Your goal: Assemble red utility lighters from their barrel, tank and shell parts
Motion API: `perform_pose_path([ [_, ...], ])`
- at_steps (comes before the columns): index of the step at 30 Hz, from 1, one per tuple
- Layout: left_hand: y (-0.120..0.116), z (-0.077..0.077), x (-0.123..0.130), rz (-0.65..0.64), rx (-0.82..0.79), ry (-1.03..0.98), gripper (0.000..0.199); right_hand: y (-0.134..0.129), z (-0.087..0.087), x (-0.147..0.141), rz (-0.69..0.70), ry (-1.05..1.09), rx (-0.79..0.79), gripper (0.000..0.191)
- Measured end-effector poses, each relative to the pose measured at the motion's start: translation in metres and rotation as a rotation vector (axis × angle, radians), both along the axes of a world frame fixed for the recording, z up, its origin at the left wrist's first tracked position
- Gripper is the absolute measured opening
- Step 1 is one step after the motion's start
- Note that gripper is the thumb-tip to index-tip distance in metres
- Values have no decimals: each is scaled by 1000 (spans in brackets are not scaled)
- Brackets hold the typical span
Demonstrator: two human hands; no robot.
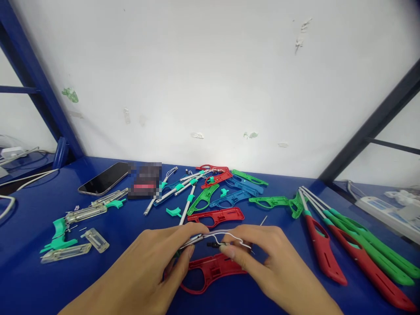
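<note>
My left hand (154, 258) pinches the end of a metal lighter tube (194, 240) between thumb and fingers. From the tube, thin white wires (214, 236) run across to my right hand (272, 258). That hand is closed on a small black igniter (213, 245), its thumb pressed against it. Just below both hands lies a red lighter shell half (216, 267), inner side up, with its trigger loop to the left. My left fingers partly cover that shell's left end, and the far end of the tube is hidden in the left hand.
Behind the hands are red, green and blue shell halves (218, 215) and metal tubes (177, 192) with wires. Clear fuel tanks (87, 213) and turquoise triggers (59, 236) lie left, near a phone (104, 178). Assembled lighters (323, 249) rest at right; a white wall (210, 87) stands behind.
</note>
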State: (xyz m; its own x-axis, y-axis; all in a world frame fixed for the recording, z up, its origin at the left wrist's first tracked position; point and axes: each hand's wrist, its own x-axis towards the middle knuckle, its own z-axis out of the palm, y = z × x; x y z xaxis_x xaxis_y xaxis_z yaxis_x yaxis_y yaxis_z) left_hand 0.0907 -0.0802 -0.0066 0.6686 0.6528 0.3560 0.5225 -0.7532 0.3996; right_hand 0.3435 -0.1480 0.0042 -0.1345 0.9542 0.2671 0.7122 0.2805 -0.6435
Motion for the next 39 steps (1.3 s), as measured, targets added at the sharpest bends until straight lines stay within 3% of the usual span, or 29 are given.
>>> perform_pose_path([
  [8, -6, -5, -2, 29, 27, 6, 34, 1, 2, -4, 36, -31, -32, 27],
  [11, -7, 2, 4, -20, -42, -19, 27, 1, 3, -7, 59, -36, -89, 25],
  [14, -6, 8, 8, -83, -155, -45, 32, 2, 4, -9, 93, -36, -163, 24],
  [17, -4, 10, 8, -90, -242, -4, 32, 1, 0, -7, 21, 25, -174, 11],
  [20, -4, 12, 7, -67, -270, 59, 32, -3, -5, -3, -147, 87, -103, 51],
  [23, -6, 13, 6, -56, -279, 95, 34, -4, -6, 0, -128, 86, -19, 75],
  [29, -9, 9, 5, -37, -246, 78, 29, 1, -1, -5, 59, 33, -121, 43],
  [34, -10, 7, 2, -77, -381, 67, 32, 0, 3, -7, 118, 79, -117, 5],
  [39, -15, 10, 2, -59, -465, 44, 32, -4, 2, -6, 100, 130, -52, 11],
])
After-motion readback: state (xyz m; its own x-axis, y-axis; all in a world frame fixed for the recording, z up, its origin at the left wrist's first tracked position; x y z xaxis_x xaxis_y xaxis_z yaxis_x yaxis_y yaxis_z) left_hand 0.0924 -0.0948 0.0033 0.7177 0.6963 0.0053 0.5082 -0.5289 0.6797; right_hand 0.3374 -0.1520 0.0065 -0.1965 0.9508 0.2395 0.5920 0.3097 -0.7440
